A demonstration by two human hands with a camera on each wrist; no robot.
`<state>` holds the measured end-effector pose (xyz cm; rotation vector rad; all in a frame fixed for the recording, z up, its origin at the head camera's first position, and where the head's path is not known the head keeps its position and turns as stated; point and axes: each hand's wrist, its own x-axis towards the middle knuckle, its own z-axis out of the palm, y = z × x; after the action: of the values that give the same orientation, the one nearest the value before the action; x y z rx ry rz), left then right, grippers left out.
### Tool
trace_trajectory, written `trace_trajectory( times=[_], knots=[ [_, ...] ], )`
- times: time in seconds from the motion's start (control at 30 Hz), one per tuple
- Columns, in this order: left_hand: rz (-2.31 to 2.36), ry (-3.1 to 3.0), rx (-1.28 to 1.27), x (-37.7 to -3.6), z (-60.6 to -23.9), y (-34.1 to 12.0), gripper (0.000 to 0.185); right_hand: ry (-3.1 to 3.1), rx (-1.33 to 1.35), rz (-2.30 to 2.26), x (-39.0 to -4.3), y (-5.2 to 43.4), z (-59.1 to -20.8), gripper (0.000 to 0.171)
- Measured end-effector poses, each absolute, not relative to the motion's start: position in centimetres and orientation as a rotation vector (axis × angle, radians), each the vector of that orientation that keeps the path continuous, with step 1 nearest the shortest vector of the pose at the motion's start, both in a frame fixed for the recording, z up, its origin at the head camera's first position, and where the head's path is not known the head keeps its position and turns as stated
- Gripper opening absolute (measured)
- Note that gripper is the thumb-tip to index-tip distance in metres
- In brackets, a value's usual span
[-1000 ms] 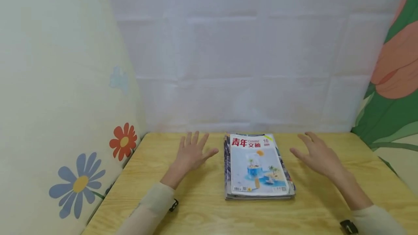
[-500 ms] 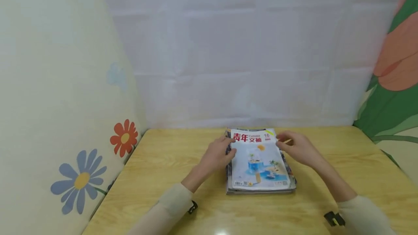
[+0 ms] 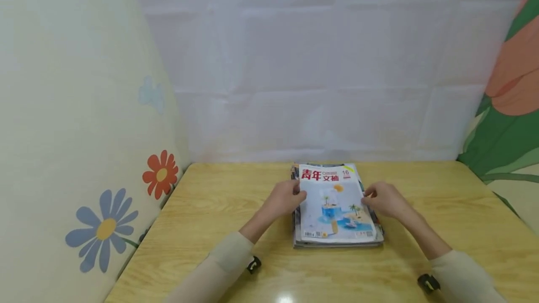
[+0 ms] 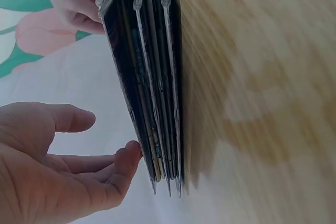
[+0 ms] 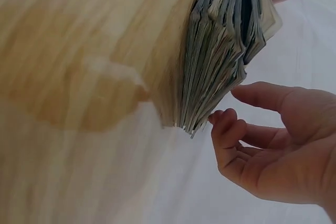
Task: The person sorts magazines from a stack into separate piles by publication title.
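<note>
Hands have closed in on the stack of magazines with a white illustrated cover (image 3: 334,207), which lies mid-table toward the far edge of our pale wooden table (image 3: 210,228). A second ago both palms hovered well apart from it. Now our left hand (image 3: 284,198) touches its left side and our right hand (image 3: 384,200) its right, fingers loosely curled, not pinching. We see no containers.

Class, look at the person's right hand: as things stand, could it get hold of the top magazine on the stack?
Probably yes. The right hand is already at the stack's right edge, fingertips at the pages, and nothing lies on the top magazine.
</note>
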<state>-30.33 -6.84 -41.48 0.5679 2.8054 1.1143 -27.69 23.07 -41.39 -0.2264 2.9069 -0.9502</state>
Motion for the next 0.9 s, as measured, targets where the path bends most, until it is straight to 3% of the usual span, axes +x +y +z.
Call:
trace_trajectory(
  times=[0.13, 0.3, 0.4, 0.9],
  knots=[
    [1.130, 2.794, 0.543, -30.30, -41.30, -6.63, 0.027, 2.856, -0.178, -0.968, -27.64, 23.04, -41.52, 0.034],
    [1.263, 2.708, 0.392, -30.01, -41.21, -6.56, 0.053, 2.823, -0.166, -0.988, -27.72, 23.17, -41.69, 0.036],
    [1.361, 2.651, 0.325, -29.90, -41.22, -6.47, 0.057, 2.795, -0.151, -1.006, -27.90, 23.27, -41.89, 0.039],
    [1.784, 2.404, 0.097, -30.49, -41.52, -6.46, 0.044, 2.705, -0.074, -1.182, -28.34, 23.45, -42.41, 0.040]
  ],
)
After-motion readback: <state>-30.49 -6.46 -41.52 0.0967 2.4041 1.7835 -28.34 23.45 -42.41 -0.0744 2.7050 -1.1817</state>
